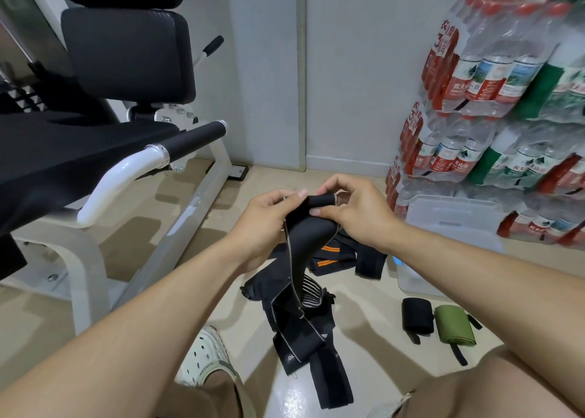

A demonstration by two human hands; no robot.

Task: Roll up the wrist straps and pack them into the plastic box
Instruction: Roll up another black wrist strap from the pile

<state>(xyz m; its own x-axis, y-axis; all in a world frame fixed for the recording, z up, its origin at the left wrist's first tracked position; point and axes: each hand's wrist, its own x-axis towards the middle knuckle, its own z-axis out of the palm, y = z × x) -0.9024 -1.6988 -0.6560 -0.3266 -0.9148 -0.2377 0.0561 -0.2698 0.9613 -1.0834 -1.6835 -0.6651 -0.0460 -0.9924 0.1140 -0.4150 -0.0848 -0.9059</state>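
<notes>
My left hand (266,224) and my right hand (354,212) both grip the top end of a long black wrist strap (304,243), which is curled over at the fingertips. Its tail hangs down to the floor. Below it lies a pile of loose black straps (304,329), some with orange stripes (329,256). A rolled black strap (417,316) and a rolled green strap (455,324) lie side by side on the floor at the right. The clear plastic box (411,280) stands behind them, mostly hidden by my right forearm, with its lid (452,218) behind.
A black padded gym bench with a white frame (126,151) fills the left side. Shrink-wrapped packs of water bottles (493,101) are stacked against the right wall. My white shoe (205,357) and knees are at the bottom edge.
</notes>
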